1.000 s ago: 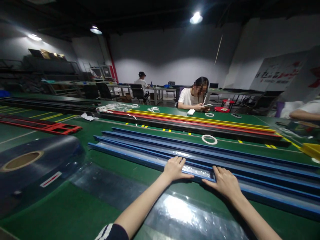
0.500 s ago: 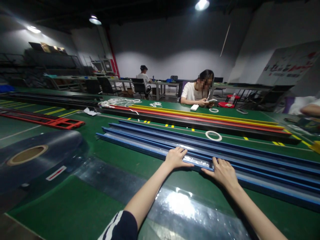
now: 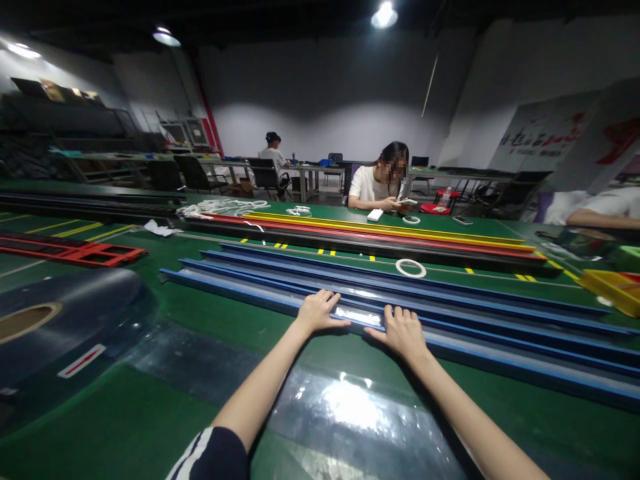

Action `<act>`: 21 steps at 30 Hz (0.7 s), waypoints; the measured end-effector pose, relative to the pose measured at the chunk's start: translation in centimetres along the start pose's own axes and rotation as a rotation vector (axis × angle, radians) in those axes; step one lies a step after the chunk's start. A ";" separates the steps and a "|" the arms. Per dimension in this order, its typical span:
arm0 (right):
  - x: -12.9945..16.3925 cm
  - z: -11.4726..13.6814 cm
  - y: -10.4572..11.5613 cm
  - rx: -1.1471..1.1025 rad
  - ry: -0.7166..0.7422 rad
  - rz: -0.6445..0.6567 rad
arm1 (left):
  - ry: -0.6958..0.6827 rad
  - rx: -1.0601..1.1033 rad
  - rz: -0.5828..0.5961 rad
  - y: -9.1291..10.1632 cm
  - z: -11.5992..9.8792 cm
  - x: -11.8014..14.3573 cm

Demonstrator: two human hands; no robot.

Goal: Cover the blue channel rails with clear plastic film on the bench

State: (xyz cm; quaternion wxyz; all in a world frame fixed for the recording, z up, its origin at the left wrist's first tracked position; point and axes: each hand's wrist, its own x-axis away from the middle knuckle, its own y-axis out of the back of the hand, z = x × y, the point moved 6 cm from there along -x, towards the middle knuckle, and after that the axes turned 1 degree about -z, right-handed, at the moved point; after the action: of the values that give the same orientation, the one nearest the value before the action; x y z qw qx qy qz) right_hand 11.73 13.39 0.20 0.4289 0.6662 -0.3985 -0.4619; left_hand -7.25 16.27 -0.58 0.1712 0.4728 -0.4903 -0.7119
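Note:
Long blue channel profiles point(image 3: 475, 363) lie side by side across the table in front of me. My left hand point(image 3: 320, 312) grips the nearest one, fingers over it and thumb stretched along its front edge. A short way to the right, my right hand point(image 3: 403, 331) holds the same profile, its thumb pointing left towards the other thumb. Between the hands, a shiny clear strip point(image 3: 359, 315) shows in the channel. What the fingertips press on inside is hidden. Below my hands, a wide sheet of clear film point(image 3: 325, 400) lies on the table.
The film roll point(image 3: 100, 293) is at left, near a red frame point(image 3: 100, 252). Beyond the profiles are a white ring point(image 3: 411, 268), yellow bars point(image 3: 375, 228) and white cords point(image 3: 215, 208). A yellow bin point(image 3: 610, 290) stands at right. A person point(image 3: 377, 183) sits opposite holding a phone.
The view has turned to the right, so everything appears shifted left and more of the yellow bin shows. Both hands stay on the nearest blue profile, in about the same spots.

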 end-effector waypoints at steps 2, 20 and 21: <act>-0.5 1.8 0.5 -0.047 -0.004 0.003 | 0.004 0.000 0.026 0.4 1.6 0.8; 2.4 -6.9 -1.2 -0.093 0.105 -0.042 | 0.229 -0.145 0.290 2.5 15.3 7.0; 2.8 -7.6 -1.5 -0.092 0.105 -0.056 | 0.222 -0.156 0.281 2.4 15.3 7.1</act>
State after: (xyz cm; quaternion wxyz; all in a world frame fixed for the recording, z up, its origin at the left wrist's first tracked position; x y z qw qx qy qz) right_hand 19.93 12.87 -0.43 0.4665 0.6799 -0.3349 -0.4559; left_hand -24.17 18.41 -1.01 0.3582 0.4608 -0.4727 -0.6603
